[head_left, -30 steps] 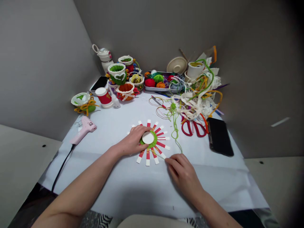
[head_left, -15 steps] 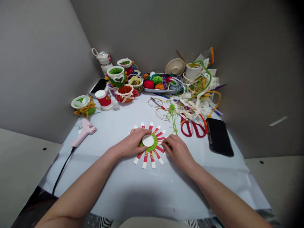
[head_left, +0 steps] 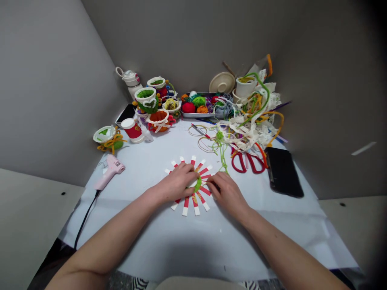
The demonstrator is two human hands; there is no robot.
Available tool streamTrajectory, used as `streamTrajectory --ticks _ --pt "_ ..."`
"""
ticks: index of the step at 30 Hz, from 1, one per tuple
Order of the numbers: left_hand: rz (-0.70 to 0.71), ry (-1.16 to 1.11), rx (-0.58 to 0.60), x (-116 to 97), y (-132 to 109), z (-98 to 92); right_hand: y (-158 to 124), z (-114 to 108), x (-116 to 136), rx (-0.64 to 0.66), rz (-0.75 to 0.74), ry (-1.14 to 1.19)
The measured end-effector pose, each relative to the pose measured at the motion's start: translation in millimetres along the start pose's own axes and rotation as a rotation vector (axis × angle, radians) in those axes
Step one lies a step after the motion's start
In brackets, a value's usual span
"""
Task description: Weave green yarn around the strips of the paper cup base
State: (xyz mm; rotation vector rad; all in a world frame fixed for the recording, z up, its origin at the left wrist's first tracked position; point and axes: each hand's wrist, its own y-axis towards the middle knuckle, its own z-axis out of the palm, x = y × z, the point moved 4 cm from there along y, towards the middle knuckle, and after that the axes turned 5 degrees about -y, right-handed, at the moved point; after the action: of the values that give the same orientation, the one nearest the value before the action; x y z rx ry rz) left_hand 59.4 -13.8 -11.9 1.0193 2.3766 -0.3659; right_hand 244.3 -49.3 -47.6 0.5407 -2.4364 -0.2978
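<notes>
Left hand (head_left: 177, 186) cupped over green yarn disc (head_left: 198, 185), right hand (head_left: 228, 194) at its edge, grip of both unclear, red-and-white paper strips (head_left: 186, 206) radiating beneath, on white-covered surface (head_left: 272, 225)

A white-covered table (head_left: 272, 229) holds a glue gun (head_left: 109, 172), scissors (head_left: 245, 161) (red-handled) and a phone (head_left: 284, 172).

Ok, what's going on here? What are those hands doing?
A person is working at a table with both bare hands. The left hand presses down on a green yarn ring, and the right hand touches the ring's edge. Red-and-white paper strips fan out around the ring. A pink glue gun lies to the left, and red-handled scissors lie to the right.
</notes>
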Motion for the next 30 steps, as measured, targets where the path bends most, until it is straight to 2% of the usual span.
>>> streamTrajectory --ticks 4,9,22,30 --pt "0.014 0.046 0.053 -2.0 2.8 -3.1 -2.5 -2.4 0.0 0.013 -0.009 0.030" --pt "0.076 0.081 0.058 -6.1 3.5 -3.8 -4.8 -3.3 -0.8 0.032 -0.022 0.066" --pt "0.055 0.158 0.220 -2.4 18.6 -3.3 -3.8 -3.9 -0.7 0.050 -0.028 0.047" --pt "0.064 0.141 0.178 -2.4 14.0 -4.8 -4.6 -3.2 -1.8 0.053 -0.027 0.066"
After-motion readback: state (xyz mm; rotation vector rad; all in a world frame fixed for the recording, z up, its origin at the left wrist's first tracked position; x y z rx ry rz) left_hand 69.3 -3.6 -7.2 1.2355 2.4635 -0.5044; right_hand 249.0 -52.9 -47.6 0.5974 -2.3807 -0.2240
